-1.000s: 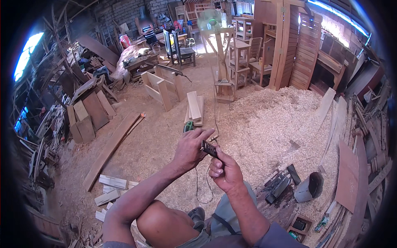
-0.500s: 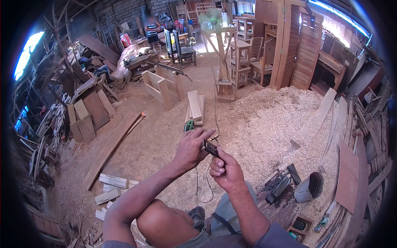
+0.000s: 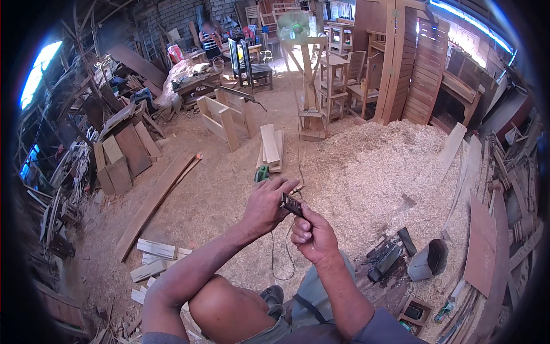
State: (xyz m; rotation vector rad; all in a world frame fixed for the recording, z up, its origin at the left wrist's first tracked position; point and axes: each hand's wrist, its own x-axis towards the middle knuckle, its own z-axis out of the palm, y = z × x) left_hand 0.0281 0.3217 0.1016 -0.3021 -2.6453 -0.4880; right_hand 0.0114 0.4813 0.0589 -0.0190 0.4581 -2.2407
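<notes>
Gripping one end of a small dark piece, the right hand holds it to the near right of the green tool; the left hand meets the other end, its grip unclear. Handling seems underway, though what is finished or left cannot be told. Pale boards lie just beyond the green tool.

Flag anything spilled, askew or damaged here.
Loose pale wood shavings lie heaped at right, like uncleared waste. A thin dark cord loops loosely ahead of the dark shoe, a possible snag. The black rectangular block in the right hand shows too small to judge.
</notes>
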